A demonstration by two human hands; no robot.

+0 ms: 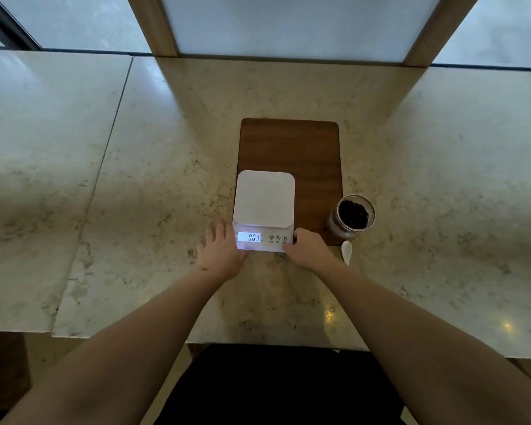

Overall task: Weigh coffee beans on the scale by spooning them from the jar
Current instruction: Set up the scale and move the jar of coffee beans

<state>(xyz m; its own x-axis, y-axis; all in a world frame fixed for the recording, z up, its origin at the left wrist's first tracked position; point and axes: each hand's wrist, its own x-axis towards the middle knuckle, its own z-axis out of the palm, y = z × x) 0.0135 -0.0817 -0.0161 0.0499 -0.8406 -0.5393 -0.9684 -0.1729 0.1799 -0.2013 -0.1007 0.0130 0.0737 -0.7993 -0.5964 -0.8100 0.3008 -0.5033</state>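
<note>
The white scale [263, 210] sits on the board's [304, 148] near-left part, reading 003. The left hand [219, 251] and right hand [308, 248] clasp its near corners, fingers closed against it. The open jar [351, 217] of beans stands right; a spoon [347, 251] lies just near it.

I read 003 on the scale [263, 210] display [249, 237]; right of the display, buttons [277, 237] marked O, M, T.
</note>
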